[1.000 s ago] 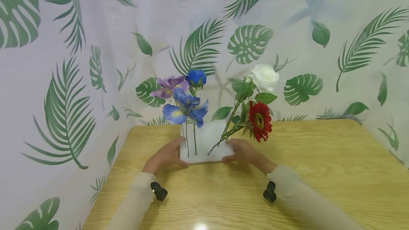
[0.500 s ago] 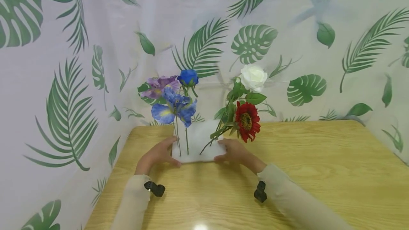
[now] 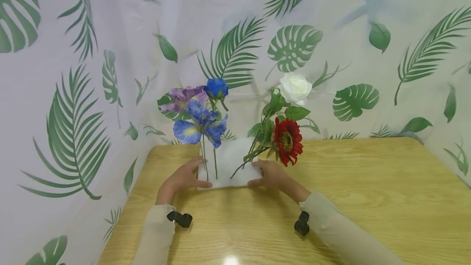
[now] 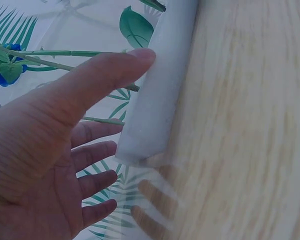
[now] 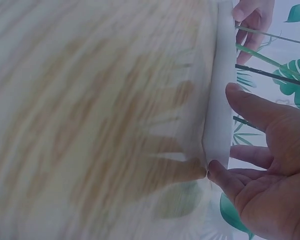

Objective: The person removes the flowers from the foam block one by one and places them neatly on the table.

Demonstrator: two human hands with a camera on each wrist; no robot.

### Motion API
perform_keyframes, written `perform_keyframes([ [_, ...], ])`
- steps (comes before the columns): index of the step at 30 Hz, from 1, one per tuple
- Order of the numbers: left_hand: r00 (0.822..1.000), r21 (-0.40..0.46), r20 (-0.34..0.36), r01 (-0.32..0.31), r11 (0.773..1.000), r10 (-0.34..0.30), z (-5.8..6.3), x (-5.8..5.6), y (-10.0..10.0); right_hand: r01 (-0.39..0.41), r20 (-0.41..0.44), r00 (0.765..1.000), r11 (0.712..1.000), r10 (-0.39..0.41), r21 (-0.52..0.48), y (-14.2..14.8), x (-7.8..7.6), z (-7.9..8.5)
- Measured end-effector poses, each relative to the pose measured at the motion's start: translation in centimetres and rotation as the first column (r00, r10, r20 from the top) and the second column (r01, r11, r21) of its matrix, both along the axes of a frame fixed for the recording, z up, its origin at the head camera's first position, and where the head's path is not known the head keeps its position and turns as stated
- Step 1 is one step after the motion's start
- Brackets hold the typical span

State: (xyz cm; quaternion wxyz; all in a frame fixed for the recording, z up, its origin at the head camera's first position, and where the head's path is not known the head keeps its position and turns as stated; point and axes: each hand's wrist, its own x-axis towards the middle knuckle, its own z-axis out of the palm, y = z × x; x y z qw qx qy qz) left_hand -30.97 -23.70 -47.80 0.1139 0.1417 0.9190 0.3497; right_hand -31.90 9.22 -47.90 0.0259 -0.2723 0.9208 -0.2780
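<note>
A white foam block (image 3: 229, 156) lies on the wooden table with several flower stems stuck in it. On its left side stand a blue iris (image 3: 202, 124), a purple flower (image 3: 180, 99) and a blue rose (image 3: 216, 88). A white rose (image 3: 295, 89) and a red daisy-like flower (image 3: 288, 141) lean to the right. My left hand (image 3: 184, 178) is at the block's left end; in the left wrist view its thumb rests on the foam edge, fingers spread loosely. My right hand (image 3: 274, 175) touches the right end, thumb at the front edge and fingers extended along the side.
The wooden table (image 3: 349, 199) stretches out to the right and in front of the hands. Behind it hangs a white curtain (image 3: 243, 7) with a green leaf print, which runs along the left side too. Black wrist cameras (image 3: 180, 218) sit at both cuffs.
Both hands and the foam block with its flowers have shifted left across the table, mostly in the first half second. Since then they have stayed nearly still; the head view has tilted slightly.
</note>
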Motion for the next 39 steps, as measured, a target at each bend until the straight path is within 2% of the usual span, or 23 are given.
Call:
perform_keyframes([
  [5, 1.0, -0.005, -0.011, 0.02, 1.0, -0.02, 0.1, 0.0, 0.0, 0.022, 0.022, 1.0, 1.0, -0.022, -0.007, 0.0, 0.1, 0.2],
  [11, 0.999, -0.012, -0.016, 0.03, 0.999, -0.03, 0.1, -0.1, 0.1, 0.005, 0.032, 0.999, 1.0, -0.005, 0.007, 0.5, 0.2, 0.5],
  [13, 0.999, -0.019, -0.02, 0.034, 0.999, -0.035, 0.1, -0.2, 0.2, 0.02, 0.08, 0.997, 0.999, -0.018, -0.026, 0.7, 0.3, 1.0],
  [16, 0.999, -0.033, -0.029, 0.034, 0.999, -0.035, 0.1, -0.2, 0.2, 0.046, 0.209, 0.978, 0.983, -0.009, -0.176, 1.1, 0.8, 1.8],
  [18, 0.999, -0.032, -0.03, 0.031, 0.999, -0.032, 0.1, -0.1, 0.2, 0.058, 0.276, 0.961, 0.948, 0.033, -0.313, 1.2, 1.1, 2.2],
  [20, 0.999, -0.028, -0.034, 0.027, 0.999, -0.028, 0.2, -0.1, 0.1, 0.044, 0.293, 0.951, 0.901, 0.094, -0.432, 1.2, 1.4, 2.6],
  [23, 0.999, -0.024, -0.044, 0.028, 0.999, -0.029, 0.2, 0.0, 0.1, 0.013, 0.261, 0.952, 0.835, 0.157, -0.551, 1.0, 1.7, 2.9],
  [26, 0.998, -0.023, -0.06, 0.031, 0.999, -0.032, 0.3, 0.0, 0.0, -0.001, 0.241, 0.951, 0.78, 0.194, -0.625, 0.6, 1.6, 3.1],
  [29, 0.997, -0.016, -0.072, 0.03, 0.999, -0.031, 0.4, -0.1, 0.0, -0.037, 0.208, 0.943, 0.699, 0.262, -0.714, 0.0, 1.2, 3.1],
  [30, 0.996, -0.015, -0.078, 0.033, 0.999, -0.034, 0.3, -0.2, 0.0, -0.07, 0.177, 0.936, 0.655, 0.304, -0.753, -0.1, 1.0, 2.9],
  [31, 0.996, -0.012, -0.08, 0.032, 0.999, -0.033, 0.3, -0.2, 0.0, -0.118, 0.137, 0.921, 0.595, 0.365, -0.795, -0.2, 0.8, 2.8],
  [33, 0.996, -0.015, -0.082, 0.033, 0.999, -0.034, 0.3, -0.3, 0.1, -0.198, 0.059, 0.876, 0.47, 0.478, -0.86, -0.5, 0.6, 2.4],
  [34, 0.996, -0.018, -0.086, 0.036, 0.999, -0.037, 0.2, -0.3, 0.1, -0.224, 0.03, 0.857, 0.425, 0.514, -0.877, -0.6, 0.6, 2.3],
  [35, 0.995, -0.022, -0.089, 0.039, 0.999, -0.041, 0.1, -0.3, 0.0, -0.239, 0.014, 0.847, 0.403, 0.532, -0.884, -0.8, 0.6, 2.2],
  [36, 0.995, -0.025, -0.088, 0.04, 0.999, -0.042, 0.1, -0.3, 0.0, -0.244, 0.006, 0.842, 0.391, 0.54, -0.887, -1.0, 0.7, 2.1],
  [37, 0.996, -0.024, -0.083, 0.036, 0.999, -0.038, 0.0, -0.2, -0.1, -0.23, 0.021, 0.854, 0.413, 0.52, -0.881, -1.2, 0.8, 2.2],
  [38, 0.996, -0.023, -0.086, 0.037, 0.999, -0.039, -0.1, -0.2, -0.1, -0.193, 0.054, 0.88, 0.46, 0.472, -0.867, -1.6, 0.9, 2.3],
  [39, 0.995, -0.022, -0.089, 0.038, 0.999, -0.039, -0.1, -0.1, -0.2, -0.155, 0.087, 0.909, 0.524, 0.407, -0.838, -1.9, 1.1, 2.4],
])
